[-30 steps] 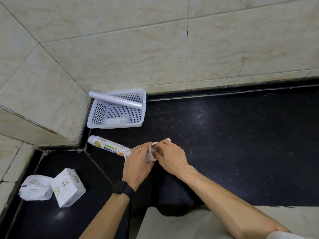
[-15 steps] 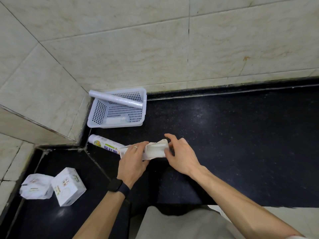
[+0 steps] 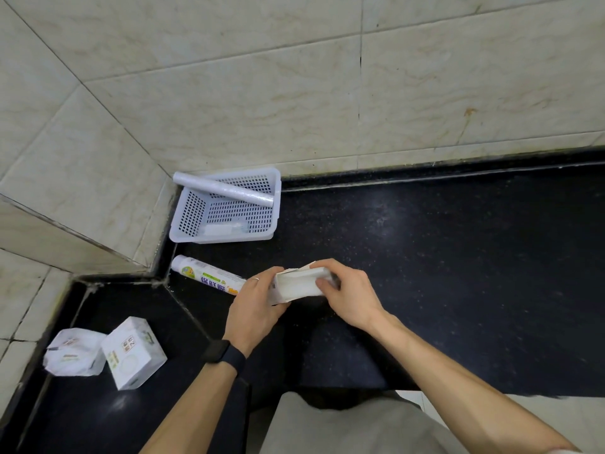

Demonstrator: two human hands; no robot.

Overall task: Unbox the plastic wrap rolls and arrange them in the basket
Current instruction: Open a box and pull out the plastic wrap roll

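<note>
I've got both grips clamped on the carton [image 3: 299, 285] over the worktop [image 3: 458, 273]: left grip [image 3: 253, 309] at the open end, right grip [image 3: 352, 294] on the other. The labelled roll [image 3: 209, 275] sticks out toward 9 o'clock, with the basket [image 3: 226, 235] up at 11. My guess is it's light, stiff and slick, so I'd grab it mid-body and not squash the thin cardboard.

Bright, even light from above, faint green cast on wall tiles [image 3: 294, 93]. Diffuse sheen on black counter [image 3: 458, 257] behind the hands, second glare patch lower left beside small boxes [image 3: 134, 352]. Soft darker shadow on counter just below left hand [image 3: 253, 309] and right hand [image 3: 350, 296]. White carton [image 3: 298, 285] between them near clipping, detail washed. Centre sharp, hands crisp. Heavy wide-angle bending of tile seams and counter edge toward corners.
</note>
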